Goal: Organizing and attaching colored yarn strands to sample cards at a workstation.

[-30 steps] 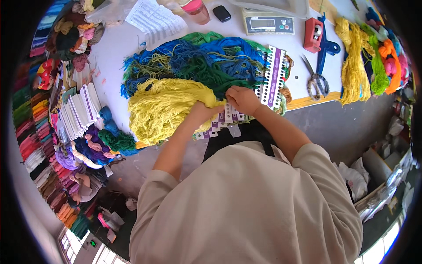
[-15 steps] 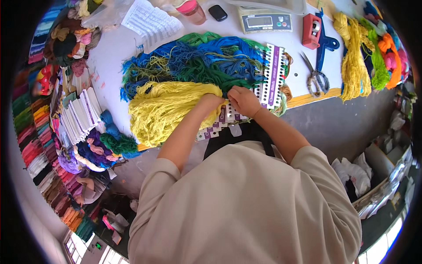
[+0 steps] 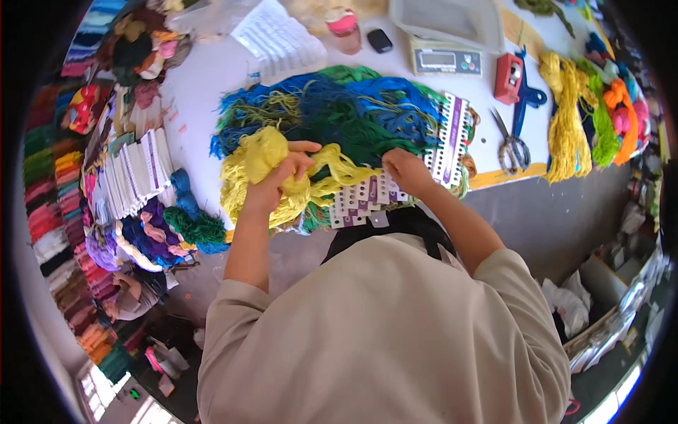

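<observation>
My left hand (image 3: 284, 177) is closed around a thick hank of yellow thread (image 3: 265, 157), lifting part of it in a bunch, with a finger stuck out to the right. Loose strands run from that bunch across to my right hand (image 3: 407, 172), whose fingers are pinched on their end. Under the right hand lie several white punched cards (image 3: 361, 200) with purple stripes. More such cards (image 3: 452, 141) stand to its right, with threads tied through their holes. Behind both hands spreads a heap of blue and green threads (image 3: 332, 106).
Scissors (image 3: 511, 145), a red tape dispenser (image 3: 508, 79), a blue clip (image 3: 531, 97) and a scale (image 3: 446, 60) lie at the back right. Yellow hanks (image 3: 563, 116) hang at the far right. Stacked cards (image 3: 134, 177) stand left. Another person (image 3: 135, 297) is at the lower left.
My left hand has moved left and gathered up the yellow thread, which lay spread out before. Strands now stretch between the hands. My right hand has shifted slightly right and nearer.
</observation>
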`<state>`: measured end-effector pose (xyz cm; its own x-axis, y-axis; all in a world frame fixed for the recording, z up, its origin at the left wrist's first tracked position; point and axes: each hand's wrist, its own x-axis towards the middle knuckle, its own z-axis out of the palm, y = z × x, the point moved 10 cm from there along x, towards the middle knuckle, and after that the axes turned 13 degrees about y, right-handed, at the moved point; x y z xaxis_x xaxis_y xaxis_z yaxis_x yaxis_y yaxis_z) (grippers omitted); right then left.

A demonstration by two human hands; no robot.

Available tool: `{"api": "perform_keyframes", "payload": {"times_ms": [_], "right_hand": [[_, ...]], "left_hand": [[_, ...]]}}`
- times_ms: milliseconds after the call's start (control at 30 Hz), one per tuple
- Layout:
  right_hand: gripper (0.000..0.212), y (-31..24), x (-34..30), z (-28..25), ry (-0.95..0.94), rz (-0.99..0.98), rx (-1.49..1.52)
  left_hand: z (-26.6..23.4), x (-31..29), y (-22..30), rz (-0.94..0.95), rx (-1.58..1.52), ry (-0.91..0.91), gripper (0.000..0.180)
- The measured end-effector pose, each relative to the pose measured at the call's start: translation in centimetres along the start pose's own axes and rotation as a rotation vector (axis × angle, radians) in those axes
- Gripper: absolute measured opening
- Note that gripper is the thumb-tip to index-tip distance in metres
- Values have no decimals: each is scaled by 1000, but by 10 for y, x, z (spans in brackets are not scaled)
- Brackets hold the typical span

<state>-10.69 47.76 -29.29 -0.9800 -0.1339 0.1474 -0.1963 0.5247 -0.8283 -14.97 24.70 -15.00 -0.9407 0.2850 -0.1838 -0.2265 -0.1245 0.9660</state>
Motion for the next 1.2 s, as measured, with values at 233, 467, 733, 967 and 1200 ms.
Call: {"api": "perform_keyframes", "payload": {"times_ms": [233, 467, 733, 967, 1200], "right_hand": [[14, -174, 51, -12, 117, 236, 660], [15, -277, 56, 28, -101, 255, 859], [20, -293, 30, 48, -349, 658, 907], [14, -258, 41, -81, 537, 102, 456], [21, -78, -36, -230, 781, 456, 1273]], "left_hand": [[24, -55, 109, 269, -546, -168, 49], [18, -87, 117, 354, -294, -290, 60], [-13, -105, 140, 229, -716, -221, 77], [-48, -127, 113, -86, -625, -286, 75], [-281, -139, 102, 166, -794, 385, 33]]}}
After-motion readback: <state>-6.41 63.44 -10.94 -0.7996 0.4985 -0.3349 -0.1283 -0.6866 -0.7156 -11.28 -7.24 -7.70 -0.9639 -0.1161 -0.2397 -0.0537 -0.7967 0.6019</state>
